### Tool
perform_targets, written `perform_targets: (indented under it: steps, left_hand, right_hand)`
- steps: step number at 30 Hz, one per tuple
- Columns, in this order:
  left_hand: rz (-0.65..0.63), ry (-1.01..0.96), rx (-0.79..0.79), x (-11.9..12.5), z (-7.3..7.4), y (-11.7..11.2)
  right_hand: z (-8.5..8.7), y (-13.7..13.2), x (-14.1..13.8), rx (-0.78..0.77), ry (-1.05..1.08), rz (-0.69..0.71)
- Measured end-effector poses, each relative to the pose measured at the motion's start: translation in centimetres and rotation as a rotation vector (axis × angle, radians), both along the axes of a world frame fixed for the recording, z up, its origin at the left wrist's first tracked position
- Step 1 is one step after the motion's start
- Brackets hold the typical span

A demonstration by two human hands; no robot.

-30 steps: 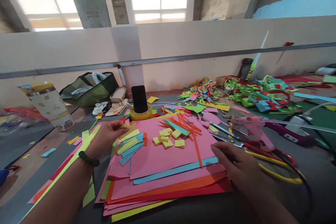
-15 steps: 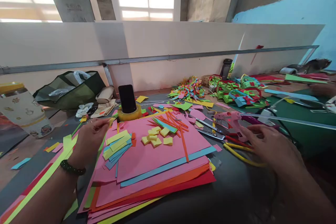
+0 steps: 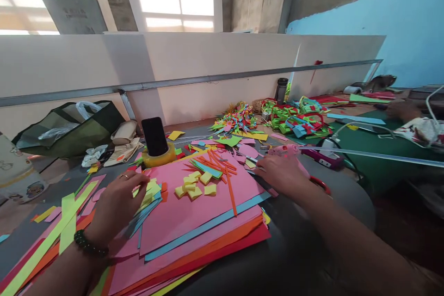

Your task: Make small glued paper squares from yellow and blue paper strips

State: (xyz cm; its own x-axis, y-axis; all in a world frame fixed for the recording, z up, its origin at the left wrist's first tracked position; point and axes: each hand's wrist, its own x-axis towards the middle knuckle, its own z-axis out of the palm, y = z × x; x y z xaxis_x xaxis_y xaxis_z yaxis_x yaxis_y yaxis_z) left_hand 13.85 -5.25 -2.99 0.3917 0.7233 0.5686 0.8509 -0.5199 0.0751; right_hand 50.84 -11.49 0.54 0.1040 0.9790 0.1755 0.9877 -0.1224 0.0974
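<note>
My left hand (image 3: pixel 116 203), with a ring and a dark bead bracelet, is over a small pile of yellow and blue paper strips (image 3: pixel 150 196). Its thumb and forefinger are bent and slightly apart, with yellow paper showing between them. My right hand (image 3: pixel 279 173) reaches across to the metal blades (image 3: pixel 254 161) at the pink sheet's right edge. Those fingers are closed together; what they grip is hidden. Just behind that hand lies a pink glue gun (image 3: pixel 286 149) with a long clear glue stick (image 3: pixel 364 154). Folded yellow paper pieces (image 3: pixel 190 186) and orange strips (image 3: pixel 229 189) rest on the pink sheet (image 3: pixel 173 226).
A phone (image 3: pixel 154 136) stands in a yellow tape roll (image 3: pixel 159 156). Behind are heaped paper scraps (image 3: pixel 239 118) and woven paper pieces (image 3: pixel 294 118). A green bag (image 3: pixel 69 132) and a patterned tumbler (image 3: pixel 17 171) are left. Another person's hand (image 3: pixel 404 108) is far right.
My right hand has left the glue gun's handle and moved left to the metal blades. My left hand has come down toward the paper strips. The view has turned right.
</note>
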Motion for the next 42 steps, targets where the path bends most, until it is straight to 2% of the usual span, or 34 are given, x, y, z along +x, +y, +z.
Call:
perform_targets:
  steps: [4,8,12,16,18,20,23,25,27,29,32,34,36,39,42]
  left_hand:
    - [0.045,-0.106,-0.082,-0.7,-0.3,0.5]
    - [0.055,-0.15,-0.081,-0.6,-0.1,0.3]
    - [0.037,-0.165,-0.069,-0.6,0.5,-0.1]
    - [0.038,-0.15,-0.018,-0.7,0.9,-0.3]
    - [0.043,-0.096,-0.041,-0.8,0.8,-0.2]
    - [0.042,-0.017,-0.121,-0.8,0.5,0.1]
    - [-0.037,0.062,-0.278,-0.7,0.3,0.2]
    - [-0.091,0.002,-0.311,-0.5,0.6,-0.1]
    - [-0.135,-0.164,-0.324,0.2,1.1,-0.7]
    - [-0.192,-0.368,-0.423,1.3,1.7,-1.7]
    - [-0.321,-0.607,-0.72,3.3,2.1,-3.3]
    - [-0.423,-0.713,-0.878,4.3,1.9,-4.0]
    - [-0.454,-0.788,-0.972,4.8,1.5,-4.2]
    - [-0.455,-0.884,-1.033,4.7,1.0,-3.8]
    - [-0.501,-0.919,-1.075,4.4,0.9,-3.5]
  right_hand:
    - [-0.8,3.2,-0.5,-0.065,-0.063,-0.033]
    - [-1.1,4.0,-0.4,-0.114,-0.092,-0.09]
    - [-0.5,3.3,-0.1,-0.093,-0.087,-0.119]
    - [0.9,1.3,0.7,-0.008,-0.021,-0.109]
    - [1.5,0.1,1.1,0.005,0.04,-0.078]
    - [1.7,-0.9,1.4,0.01,0.186,-0.025]
    - [1.2,-1.9,1.6,0.042,0.731,0.058]
    - [0.6,-2.4,1.3,0.082,1.099,0.103]
    - [0.1,-2.8,0.1,0.15,1.218,0.146]
    - [-0.2,-3.2,-2.1,0.286,1.093,0.226]
    - [-0.8,-3.6,-6.7,0.57,0.583,0.47]
    - [-1.5,-3.6,-9.8,0.651,0.261,0.644]
    - [-2.3,-3.4,-12.1,0.637,0.07,0.766]
    - [-3.3,-2.7,-13.9,0.607,0.001,0.876]
    - [-3.7,-2.0,-14.1,0.593,0.119,0.93]
